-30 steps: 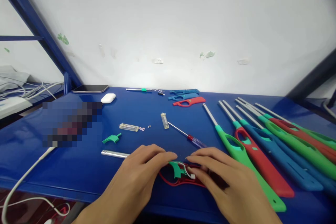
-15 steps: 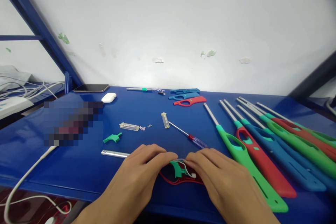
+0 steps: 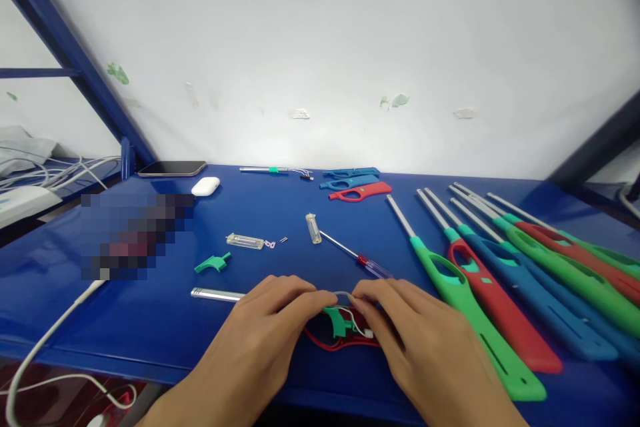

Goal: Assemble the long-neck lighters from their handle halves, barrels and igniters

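Pale tube (image 3: 344, 293) bows higher btwn fingertips than a moment ago, R hand (image 3: 425, 333) pinching one end; L hand (image 3: 273, 327) over front of red shell (image 3: 359, 340), grip unclear. Shell open on blue shelf (image 3: 270, 207), green trigger (image 3: 339, 322) & white wire (image 3: 356, 322) showing.

A plain white wall (image 3: 320, 27) rises behind the glossy blue bench (image 3: 280, 210), marked by pale scuffed patches (image 3: 300, 113) and a flaky green mark (image 3: 119, 73). A blue left post (image 3: 77, 47) and a darker right post (image 3: 607, 139) slant at either side. A thin crossbar (image 3: 37, 72) meets the left one.
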Available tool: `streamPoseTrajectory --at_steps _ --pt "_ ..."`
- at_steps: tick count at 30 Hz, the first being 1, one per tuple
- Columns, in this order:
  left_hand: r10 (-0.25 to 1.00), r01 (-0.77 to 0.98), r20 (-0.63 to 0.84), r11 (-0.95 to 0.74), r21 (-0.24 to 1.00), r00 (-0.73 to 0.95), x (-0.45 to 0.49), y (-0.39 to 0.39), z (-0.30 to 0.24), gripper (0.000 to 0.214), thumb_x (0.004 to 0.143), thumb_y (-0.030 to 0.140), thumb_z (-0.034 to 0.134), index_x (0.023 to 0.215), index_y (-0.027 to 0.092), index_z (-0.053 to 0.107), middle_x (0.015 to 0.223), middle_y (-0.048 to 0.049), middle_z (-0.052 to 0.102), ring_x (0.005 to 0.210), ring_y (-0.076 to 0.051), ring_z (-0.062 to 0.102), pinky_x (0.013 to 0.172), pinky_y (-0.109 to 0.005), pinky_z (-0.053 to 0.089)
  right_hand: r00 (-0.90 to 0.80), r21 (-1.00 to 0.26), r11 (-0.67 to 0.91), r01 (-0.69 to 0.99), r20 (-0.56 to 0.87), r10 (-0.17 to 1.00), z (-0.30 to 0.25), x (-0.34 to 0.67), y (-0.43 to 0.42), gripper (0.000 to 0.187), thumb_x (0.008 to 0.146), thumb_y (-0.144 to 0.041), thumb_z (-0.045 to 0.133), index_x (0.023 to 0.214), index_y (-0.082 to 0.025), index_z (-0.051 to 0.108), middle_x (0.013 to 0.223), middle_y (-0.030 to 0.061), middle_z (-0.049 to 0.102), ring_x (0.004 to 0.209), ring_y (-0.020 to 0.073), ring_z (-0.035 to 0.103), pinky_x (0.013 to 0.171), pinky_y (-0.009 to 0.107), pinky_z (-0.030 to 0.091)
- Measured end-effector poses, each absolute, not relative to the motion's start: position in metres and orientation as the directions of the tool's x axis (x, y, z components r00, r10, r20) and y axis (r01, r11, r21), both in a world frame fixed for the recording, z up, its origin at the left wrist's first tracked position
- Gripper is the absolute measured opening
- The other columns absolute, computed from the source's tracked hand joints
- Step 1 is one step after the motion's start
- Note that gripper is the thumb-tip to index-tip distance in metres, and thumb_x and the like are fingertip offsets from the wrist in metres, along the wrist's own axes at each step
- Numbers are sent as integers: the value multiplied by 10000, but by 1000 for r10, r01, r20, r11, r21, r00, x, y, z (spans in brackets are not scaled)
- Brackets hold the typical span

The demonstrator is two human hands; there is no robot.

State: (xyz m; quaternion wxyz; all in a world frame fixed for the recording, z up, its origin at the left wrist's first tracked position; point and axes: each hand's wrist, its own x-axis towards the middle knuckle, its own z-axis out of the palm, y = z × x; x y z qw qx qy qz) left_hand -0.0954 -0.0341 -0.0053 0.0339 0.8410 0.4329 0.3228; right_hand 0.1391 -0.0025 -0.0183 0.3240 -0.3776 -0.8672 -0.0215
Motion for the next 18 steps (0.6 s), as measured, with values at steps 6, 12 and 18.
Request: streamPoseTrajectory --at_steps 6,12,18 --pt "760 712 498 -615 341 418 -94 -35 -3 354 1105 76 426 1302 294 624 1083 8 722 906 -150 692 832 -247 555 -451 -302 699 648 587 672 -18 141 -5 211 1106 -206 468 1168 -262 661 1013 7 799 819 194 783 737 320 595" --pt "759 680 489 -628 378 430 -95 -35 -1 365 1064 23 451 1238 275 649 1051 3 700 878 -152 666 785 -246 556 -390 -544 627 558 495 777 -7 148 -13 44 1049 -329 638 1038 -327 681 933 -72 779 767 124 768 679 194 608" --pt "748 665 477 -648 371 462 -96 -38 -8 426 1026 -28 474 1293 261 637 1112 -29 684 925 -173 626 817 -284 555 -455 -575 646 503 459 763 -5 153 -14 101 1040 -265 660 957 -302 703 948 -69 766 837 108 758 785 165 598"
